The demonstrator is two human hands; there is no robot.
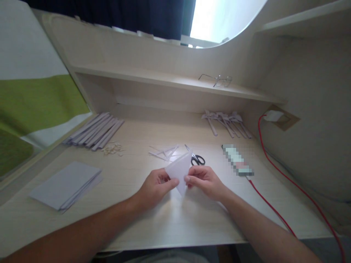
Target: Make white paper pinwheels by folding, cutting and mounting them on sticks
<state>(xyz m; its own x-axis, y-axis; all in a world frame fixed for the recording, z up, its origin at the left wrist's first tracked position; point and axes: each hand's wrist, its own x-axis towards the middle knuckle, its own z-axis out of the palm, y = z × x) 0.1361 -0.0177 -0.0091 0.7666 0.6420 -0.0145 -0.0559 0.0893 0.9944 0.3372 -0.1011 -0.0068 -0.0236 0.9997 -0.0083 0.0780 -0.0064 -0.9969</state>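
Between my two hands is a folded sheet of white paper [179, 168], roughly triangular, held up off the desk. My left hand [157, 186] pinches its left side, thumb in front. At the right edge, my right hand [205, 180] grips the paper between thumb and fingers. Just behind the paper lie scissors [197, 159] with black handles, partly hidden by it. Thin white paper strips or offcuts [164, 152] rest on the desk to the left of the scissors.
Rolled paper sticks [95, 129] are piled at the back left, beside small pale loops [113, 148]. A paper stack [67, 184] lies front left. Several sticks with folded tops [226, 122] lie back right. A phone [237, 159] has a red cable [270, 206]. Glasses [221, 79] sit on the shelf.
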